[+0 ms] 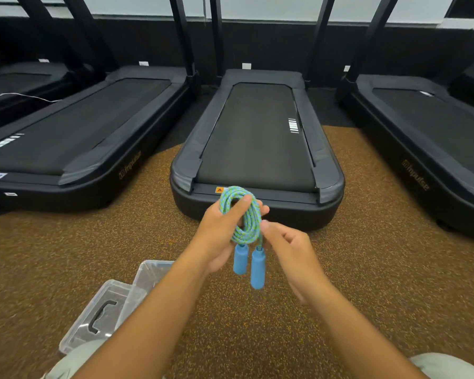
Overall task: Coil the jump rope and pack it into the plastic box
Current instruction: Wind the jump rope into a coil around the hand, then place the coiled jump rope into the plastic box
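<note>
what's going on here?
A person is coiling a jump rope in a gym, in front of a row of treadmills. The left hand holds the coil, with both blue handles hanging below. The right hand is at the rope just above the handles. The plastic box sits open on the floor at lower left, its lid beside it. Nothing is packed yet.

Bare forearms (159,318), no sleeves; pale grey-green trousers (449,366), perhaps shorts.
</note>
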Available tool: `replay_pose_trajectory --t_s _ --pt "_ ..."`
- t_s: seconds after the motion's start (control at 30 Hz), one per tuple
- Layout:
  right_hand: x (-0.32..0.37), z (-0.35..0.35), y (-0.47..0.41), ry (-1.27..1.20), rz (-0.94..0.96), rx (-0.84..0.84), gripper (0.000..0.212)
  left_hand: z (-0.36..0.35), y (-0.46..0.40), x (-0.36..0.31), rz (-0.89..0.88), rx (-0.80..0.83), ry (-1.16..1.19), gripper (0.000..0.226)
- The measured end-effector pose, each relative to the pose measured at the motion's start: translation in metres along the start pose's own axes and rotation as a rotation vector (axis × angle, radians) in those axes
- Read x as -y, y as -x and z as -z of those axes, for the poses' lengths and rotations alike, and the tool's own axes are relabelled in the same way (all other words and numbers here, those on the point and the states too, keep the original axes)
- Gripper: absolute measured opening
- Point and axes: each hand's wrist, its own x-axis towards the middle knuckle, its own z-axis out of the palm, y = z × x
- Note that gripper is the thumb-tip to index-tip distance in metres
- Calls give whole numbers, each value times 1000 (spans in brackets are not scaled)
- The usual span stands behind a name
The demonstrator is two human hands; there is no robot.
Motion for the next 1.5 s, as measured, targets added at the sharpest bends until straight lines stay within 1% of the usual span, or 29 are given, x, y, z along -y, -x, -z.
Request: replay_pose_trajectory --t_s 0.07,0.17,0.2,0.27,0.33,0.43,0.5,0.6,0.8,1.03,1.13,1.17,1.37,1.5 --pt "-6 2 -1 -89 -40 -2 33 6 0 -10 33 6 82 22" --pt "-17 -2 -5 -162 -45 1 34 11 2 -18 54 11 172 22" --pt "-20 -5 -6 -191 -53 5 38 12 3 -20 60 7 203 22" --pt "-24 -13 -7 -239 -88 57 48 14 3 -24 81 9 243 23" --pt "-27 -23 -6 -238 -129 133 52 18 3 -27 96 17 271 26" --pt "-30 -36 -2 -291 -202 197 49 26 3 -31 110 19 300 31" --pt "-34 -43 0 -309 -227 243 45 34 2 -36 113 25 310 26" --pt "-44 -59 3 -264 -227 322 38 53 -1 -48 108 11 289 21" --pt "-76 -119 8 -286 -303 368 35 122 -1 -56 138 -48 181 22" --pt "-138 -191 5 -288 -497 361 32 214 -9 -16 237 -140 153 22" --pt "-171 -210 3 -261 -556 336 16 247 -16 12 286 -167 158 24" --pt "-182 -214 2 -253 -581 328 14 257 -19 22 307 -167 159 24" --pt "-240 -226 1 -238 -735 278 15 308 -42 75 421 -144 192 25" --pt "-264 -231 -15 -215 -789 267 15 330 -60 98 450 -101 192 24"
